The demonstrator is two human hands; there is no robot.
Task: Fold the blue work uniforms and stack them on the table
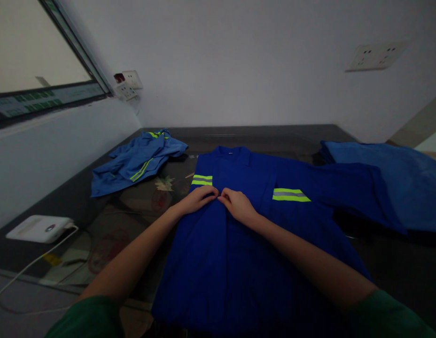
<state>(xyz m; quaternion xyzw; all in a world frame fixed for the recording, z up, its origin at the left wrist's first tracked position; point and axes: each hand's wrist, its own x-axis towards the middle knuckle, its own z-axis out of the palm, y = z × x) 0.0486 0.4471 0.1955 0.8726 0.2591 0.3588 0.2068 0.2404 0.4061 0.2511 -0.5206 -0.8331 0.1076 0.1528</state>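
Note:
A dark blue work jacket (253, 272) with yellow-green and grey reflective strips lies front up, its collar toward the wall. One sleeve stretches to the right; on the left no sleeve shows. My left hand (201, 198) pinches the front placket at chest height, just below the left reflective strip. Close beside it, almost touching, my right hand (237, 204) pinches the same placket edge. Whatever small part of the placket sits between the fingertips is hidden.
A crumpled lighter blue garment (140, 157) with reflective strips lies at the back left of the dark table (211, 136). Folded blue cloth (397, 183) is at the right. A white power bank (40, 228) with a cable sits at the left edge. Walls border the back and left.

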